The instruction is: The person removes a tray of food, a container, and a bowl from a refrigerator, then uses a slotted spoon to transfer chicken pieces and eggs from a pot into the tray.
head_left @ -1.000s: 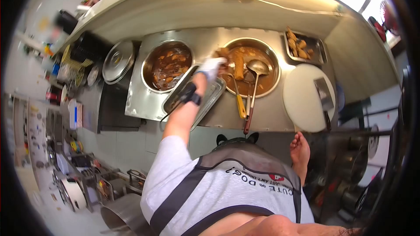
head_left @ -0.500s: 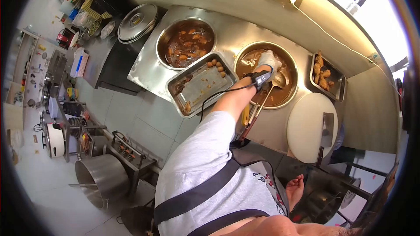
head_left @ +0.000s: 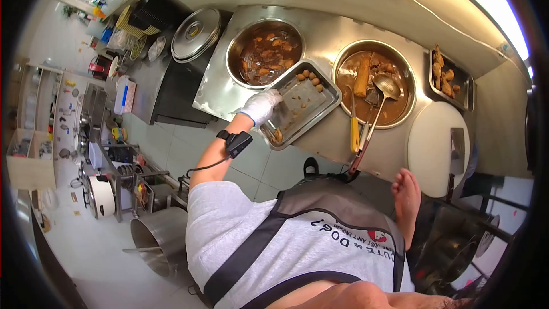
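Here, the left hand [head_left: 261,106], in a white glove and with a small black device strapped on the wrist, has its fingers curled over the near rim of the tray [head_left: 301,113], and it seems to grip it. The right hand [head_left: 407,193] hangs low beside the apron, with stretched fingers and nothing in it.

The tray lies on the steel surface [head_left: 226,94] between two round pots. It is mostly bare, with a few brown balls [head_left: 311,77] at its far end and some scraps near the front. I judge the step in hand is taking hold of this tray. Any move with one hand asks for a firm, level hold, because the balls are loose.

The right pot [head_left: 374,80] holds broth and a ladle [head_left: 386,87].
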Action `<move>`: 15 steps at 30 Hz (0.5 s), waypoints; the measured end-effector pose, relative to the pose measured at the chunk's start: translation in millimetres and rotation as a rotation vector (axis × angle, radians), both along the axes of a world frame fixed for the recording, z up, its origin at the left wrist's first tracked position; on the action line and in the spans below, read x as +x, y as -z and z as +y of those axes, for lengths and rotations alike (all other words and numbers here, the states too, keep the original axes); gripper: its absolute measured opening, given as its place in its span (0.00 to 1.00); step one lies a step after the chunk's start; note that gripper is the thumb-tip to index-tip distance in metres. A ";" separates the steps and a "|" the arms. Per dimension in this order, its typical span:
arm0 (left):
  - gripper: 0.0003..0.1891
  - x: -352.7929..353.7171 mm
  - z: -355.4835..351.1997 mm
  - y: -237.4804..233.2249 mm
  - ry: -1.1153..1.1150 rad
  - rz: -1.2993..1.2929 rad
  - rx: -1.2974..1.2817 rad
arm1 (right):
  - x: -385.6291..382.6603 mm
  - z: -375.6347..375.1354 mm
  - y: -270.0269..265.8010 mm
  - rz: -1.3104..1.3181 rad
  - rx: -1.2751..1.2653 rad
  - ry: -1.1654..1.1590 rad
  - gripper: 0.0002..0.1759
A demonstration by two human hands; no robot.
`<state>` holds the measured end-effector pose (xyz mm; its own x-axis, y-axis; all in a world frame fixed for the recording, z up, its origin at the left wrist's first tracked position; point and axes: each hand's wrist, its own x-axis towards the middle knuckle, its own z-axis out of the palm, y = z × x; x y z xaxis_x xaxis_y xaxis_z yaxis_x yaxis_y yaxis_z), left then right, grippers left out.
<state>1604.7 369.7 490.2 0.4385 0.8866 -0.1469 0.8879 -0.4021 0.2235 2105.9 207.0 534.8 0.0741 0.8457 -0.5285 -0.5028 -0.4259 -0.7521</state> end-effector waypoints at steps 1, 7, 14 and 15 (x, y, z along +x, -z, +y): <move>0.13 -0.5 -2.9 -0.5 0.019 0.005 -0.009 | -25.7 9.7 -13.3 -0.083 0.003 -0.099 0.12; 0.19 -0.9 -5.3 13.0 -0.106 0.183 0.036 | -178.1 68.7 4.3 -0.200 -0.088 -0.923 0.15; 0.19 -0.7 4.7 11.6 -0.046 0.227 0.039 | -310.3 76.3 95.1 -0.015 -0.382 -0.635 0.16; 0.19 -0.6 4.5 13.5 -0.037 0.208 0.022 | -318.7 75.1 97.8 0.034 -0.380 -0.496 0.16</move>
<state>1604.1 374.2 476.7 0.3675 0.9057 -0.2114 0.9284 -0.3707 0.0257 1787.1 282.1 437.0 -0.3017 0.5274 -0.7942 -0.1976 -0.8496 -0.4891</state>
